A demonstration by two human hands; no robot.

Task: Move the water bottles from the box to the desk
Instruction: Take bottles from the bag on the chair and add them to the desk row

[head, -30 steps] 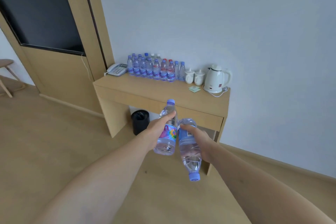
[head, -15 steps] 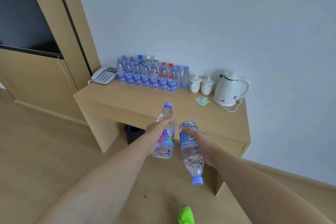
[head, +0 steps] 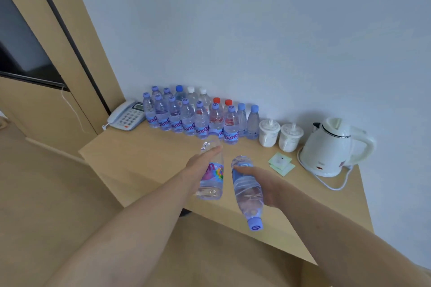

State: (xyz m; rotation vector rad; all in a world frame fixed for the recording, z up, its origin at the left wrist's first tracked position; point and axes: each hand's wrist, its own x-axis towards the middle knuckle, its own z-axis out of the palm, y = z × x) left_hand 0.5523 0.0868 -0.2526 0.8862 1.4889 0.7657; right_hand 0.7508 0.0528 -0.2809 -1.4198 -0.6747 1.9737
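My left hand [head: 200,168] grips an upright clear water bottle [head: 211,177] with a purple label, held above the wooden desk [head: 144,158]. My right hand [head: 265,182] holds a second bottle [head: 247,191] upside down, its lilac cap pointing toward me. Both bottles hang over the desk's front half, close side by side. Several water bottles [head: 193,119] with lilac, blue, white and red caps stand in rows against the wall at the back of the desk. The box is out of view.
A grey telephone [head: 127,115] sits at the desk's back left. Two white lidded cups [head: 279,135], a white kettle [head: 331,147] with its cord and green sachets [head: 281,163] occupy the right part. A wooden panel with a dark screen stands on the left.
I have come closer to the desk; both hands with their bottles are now over the desktop instead of in front of it. The grips are unchanged.
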